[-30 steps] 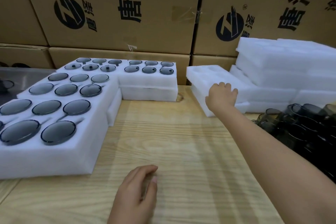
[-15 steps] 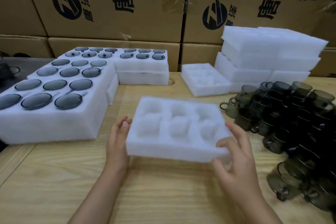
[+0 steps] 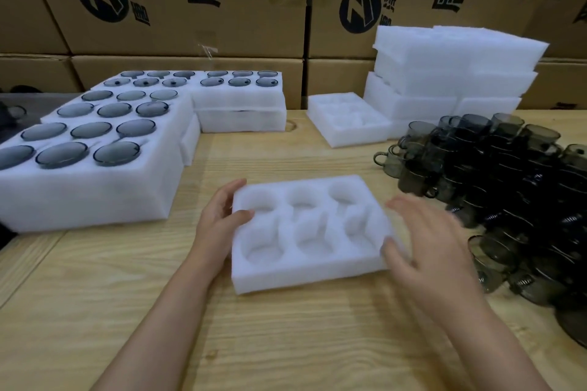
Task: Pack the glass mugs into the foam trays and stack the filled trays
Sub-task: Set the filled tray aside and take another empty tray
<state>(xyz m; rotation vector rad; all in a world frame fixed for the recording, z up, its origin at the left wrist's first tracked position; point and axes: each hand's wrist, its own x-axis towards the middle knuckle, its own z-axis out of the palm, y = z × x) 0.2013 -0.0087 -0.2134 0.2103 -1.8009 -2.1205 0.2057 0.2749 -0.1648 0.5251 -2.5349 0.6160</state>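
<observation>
The left forearm (image 3: 165,311) and right forearm (image 3: 489,336) are bare and extend forward from the bottom edge, angled slightly toward each other. The left grip (image 3: 219,225) holds the left edge of the foam tray (image 3: 305,276). Its thumb (image 3: 241,216) lies over the top rim, its fingers (image 3: 230,190) stretch along the side wall, and the wrist is straight. The right grip (image 3: 435,251) is blurred, palm down, with fingers spread and loosely extended. Its thumb tip is at the tray's near right corner; contact cannot be told.

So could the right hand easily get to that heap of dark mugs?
Probably yes. The right hand is at the right edge of the empty foam tray, and the mugs lie just beyond it with nothing between.
</observation>
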